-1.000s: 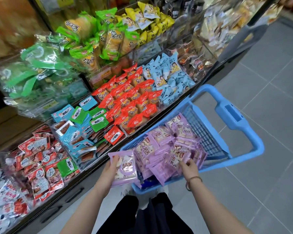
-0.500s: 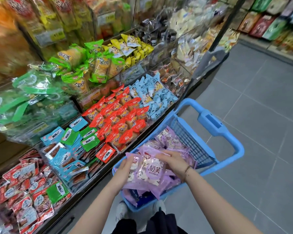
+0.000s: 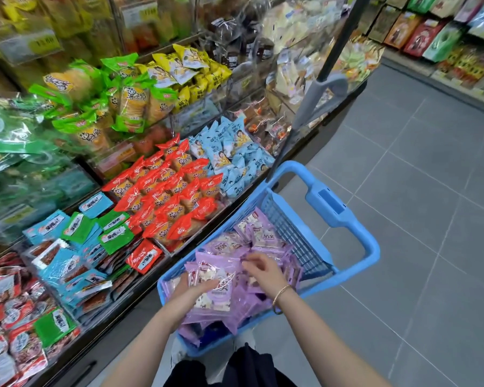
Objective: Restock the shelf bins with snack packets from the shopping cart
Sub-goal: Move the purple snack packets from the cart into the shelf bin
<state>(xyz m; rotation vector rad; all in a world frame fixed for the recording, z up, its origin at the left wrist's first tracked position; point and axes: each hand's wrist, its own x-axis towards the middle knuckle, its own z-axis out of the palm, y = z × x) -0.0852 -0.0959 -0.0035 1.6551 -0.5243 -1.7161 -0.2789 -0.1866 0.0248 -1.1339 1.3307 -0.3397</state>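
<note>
A blue shopping cart (image 3: 344, 208) stands on the grey tiled floor (image 3: 419, 191), its side just beside the tiered shelf bins (image 3: 192, 118). The cart basket holds a loose heap of purple packets (image 3: 253, 233), piled highest at the end nearest the person. The left hand (image 3: 192, 289) is over that near end, with fingers under and thumb curled across a stack of purple packets (image 3: 214, 280), which it grips slightly above the heap. The right hand (image 3: 263, 270) is just beside the stack, palm down over the heap and fingers bent. Its fingertips are at the packets, but whether they pinch one cannot be told. A thin bracelet (image 3: 281, 294) sits on the right wrist. No purple packet is visible in any bin. The lower tier nearest the cart carries red packets (image 3: 168, 196), with light blue packets (image 3: 235, 155) in the adjoining bin further along. On the nearer side is a bin of flat blue and green packets (image 3: 76, 236). The upper tier carries green-ended cracker packets (image 3: 118, 99) and yellow packets (image 3: 190, 68). A second shelf of boxed goods (image 3: 430, 34) runs along the far side of the aisle, well apart from the cart.
</note>
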